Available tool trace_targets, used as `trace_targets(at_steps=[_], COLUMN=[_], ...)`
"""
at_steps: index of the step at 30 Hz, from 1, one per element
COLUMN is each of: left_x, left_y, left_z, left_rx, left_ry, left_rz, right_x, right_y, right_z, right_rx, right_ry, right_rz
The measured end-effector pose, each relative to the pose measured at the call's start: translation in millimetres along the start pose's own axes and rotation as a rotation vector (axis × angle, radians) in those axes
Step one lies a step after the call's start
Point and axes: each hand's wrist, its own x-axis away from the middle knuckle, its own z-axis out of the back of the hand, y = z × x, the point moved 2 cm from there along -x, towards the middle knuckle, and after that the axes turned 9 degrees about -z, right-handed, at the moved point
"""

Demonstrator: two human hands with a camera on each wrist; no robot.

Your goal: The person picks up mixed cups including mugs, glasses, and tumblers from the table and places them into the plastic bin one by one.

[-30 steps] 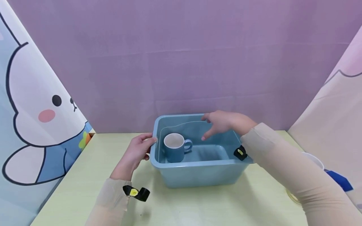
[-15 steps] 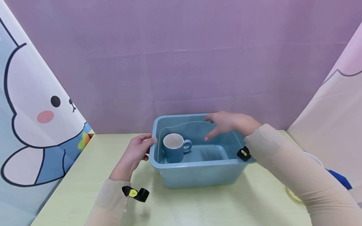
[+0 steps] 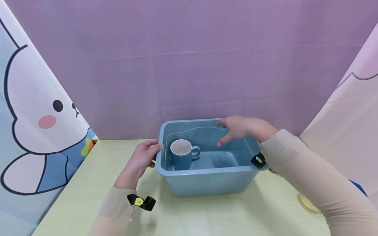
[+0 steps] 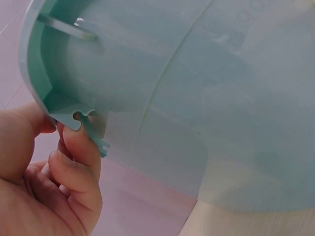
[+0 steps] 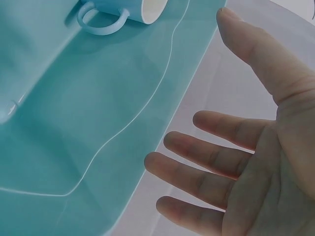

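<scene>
A light blue plastic basin stands on the table, and a blue mug with a white inside sits upright at its left end, handle to the right. My left hand grips the basin's left rim, thumb on top and fingers curled beneath, as the left wrist view also shows. Over the basin's back right part hovers my right hand, its fingers spread and holding nothing. In the right wrist view the fingers are extended and apart from the basin. A thin white line runs along the basin's inner wall.
A purple cloth wall rises right behind the basin. On the right, a yellowish round object and a blue item are partly hidden by the right sleeve. A cartoon-printed cloth hangs on the left.
My right hand has drifted slightly right above the basin, fingers still spread. The left hand keeps its grip on the rim, and the mug stays in place.
</scene>
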Motion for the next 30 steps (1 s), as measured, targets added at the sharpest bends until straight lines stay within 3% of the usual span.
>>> trace_targets(at_steps=[30], left_x=[-0.8], left_y=[-1.5], left_z=[2.4], left_rx=[-0.010], left_ry=[0.000], left_rz=[0.015], right_x=[15.9], right_y=[24.6], right_z=[0.8], right_rx=[-0.052], right_ry=[0.026], right_rz=[0.009])
